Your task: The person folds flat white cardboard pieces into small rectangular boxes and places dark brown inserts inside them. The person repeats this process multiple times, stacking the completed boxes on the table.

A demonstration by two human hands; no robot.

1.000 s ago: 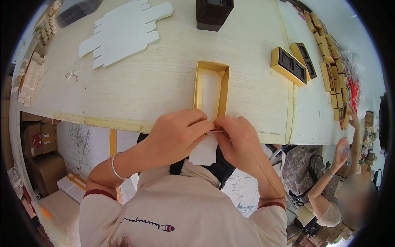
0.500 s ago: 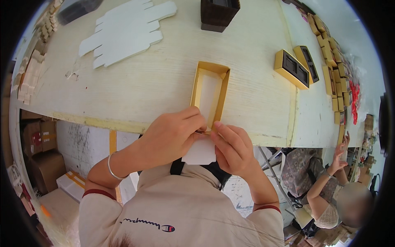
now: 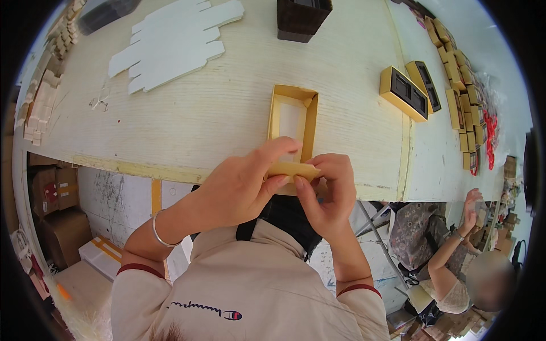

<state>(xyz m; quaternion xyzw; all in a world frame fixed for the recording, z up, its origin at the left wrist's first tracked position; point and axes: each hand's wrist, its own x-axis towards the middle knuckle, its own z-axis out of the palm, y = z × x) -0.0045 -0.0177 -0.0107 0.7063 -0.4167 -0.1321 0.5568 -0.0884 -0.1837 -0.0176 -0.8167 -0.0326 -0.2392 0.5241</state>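
A small open gold cardboard box (image 3: 310,125) with a pale inside lies lengthwise on the table, its near end at the table's front edge. Its near end flap (image 3: 293,169) is folded up and over, gold side showing. My left hand (image 3: 247,179) pinches the flap's left part, thumb in front and index finger reaching over into the box. At the flap's right corner, my right hand (image 3: 329,190) grips it with thumb and bent fingers. The far fingers of both hands are partly hidden.
Flat white die-cut card blanks (image 3: 170,45) lie at the far left. A dark brown stack of trays (image 3: 303,20) stands at the back. Two gold boxes with black inserts (image 3: 405,94) sit at right, near rows of more boxes (image 3: 463,102). Another person's hand (image 3: 470,210) is at far right.
The white-sided flap that hung toward me is now folded upward over the box's near end. My left index finger has lifted over it, and my right hand has turned with its thumb on the flap.
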